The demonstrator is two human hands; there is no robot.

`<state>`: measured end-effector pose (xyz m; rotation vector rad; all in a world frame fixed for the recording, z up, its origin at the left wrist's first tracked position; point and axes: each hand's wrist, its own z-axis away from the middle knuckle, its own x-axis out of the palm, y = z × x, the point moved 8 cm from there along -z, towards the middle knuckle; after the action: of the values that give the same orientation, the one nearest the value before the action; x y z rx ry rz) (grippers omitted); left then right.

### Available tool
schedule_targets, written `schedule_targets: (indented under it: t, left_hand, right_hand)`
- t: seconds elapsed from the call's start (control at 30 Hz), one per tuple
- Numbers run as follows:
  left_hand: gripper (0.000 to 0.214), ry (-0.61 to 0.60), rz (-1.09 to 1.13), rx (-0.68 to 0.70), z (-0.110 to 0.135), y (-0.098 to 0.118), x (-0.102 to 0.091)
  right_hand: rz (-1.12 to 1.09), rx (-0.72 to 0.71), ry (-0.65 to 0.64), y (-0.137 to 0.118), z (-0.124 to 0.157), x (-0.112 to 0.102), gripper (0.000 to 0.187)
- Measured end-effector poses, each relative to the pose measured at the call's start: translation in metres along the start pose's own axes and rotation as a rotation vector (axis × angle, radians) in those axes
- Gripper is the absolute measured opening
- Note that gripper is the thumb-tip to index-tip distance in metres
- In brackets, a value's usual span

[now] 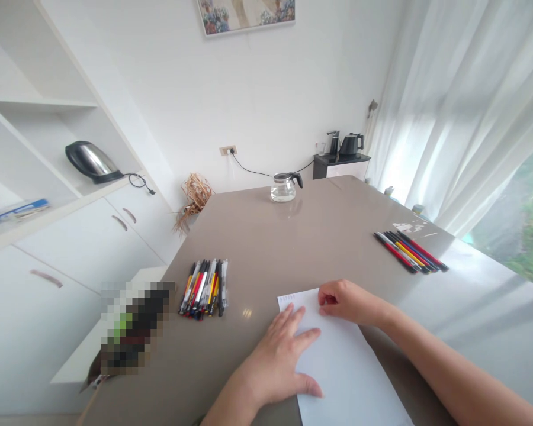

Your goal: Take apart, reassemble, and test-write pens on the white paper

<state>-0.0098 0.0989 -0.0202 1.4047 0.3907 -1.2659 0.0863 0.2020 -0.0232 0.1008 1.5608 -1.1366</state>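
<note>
A white sheet of paper (344,370) lies on the grey-brown table (293,242) close to me. My left hand (282,358) rests flat on the sheet's left edge, fingers stretched out and apart. My right hand (346,302) sits at the sheet's top edge with its fingers curled under; what they hold, if anything, is hidden. A bundle of pens (204,287) in mixed colours lies to the left of the paper. A second row of pens (409,251) lies further off to the right.
A glass coffee pot (285,186) stands at the table's far end. White cabinets and shelves with a steel kettle (91,161) line the left wall. A small stand with a black kettle (350,145) is at the back; curtains (462,112) hang on the right.
</note>
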Motion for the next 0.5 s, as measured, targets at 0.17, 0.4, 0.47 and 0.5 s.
schedule_targets:
  t: [0.17, 0.4, 0.47, 0.5]
  left_hand:
    - [0.044, 0.376, -0.138, -0.178, 0.01, -0.034, -0.046]
    - [0.025, 0.785, -0.276, -0.859, 0.076, -0.133, -0.106]
    - [0.026, 0.754, -0.237, -0.949, 0.082, -0.147, -0.105]
    - [0.026, 0.728, -0.213, -0.984, 0.084, -0.151, -0.102]
  right_hand:
    - [0.008, 0.025, -0.03, 0.006, -0.003, 0.001, 0.018]
    - [-0.003, 0.021, -0.049, 0.005, -0.002, 0.003, 0.016]
    - [-0.001, 0.028, -0.052, 0.006, -0.002, 0.003, 0.016]
    - [-0.001, 0.032, -0.052, 0.006, -0.002, 0.002, 0.016]
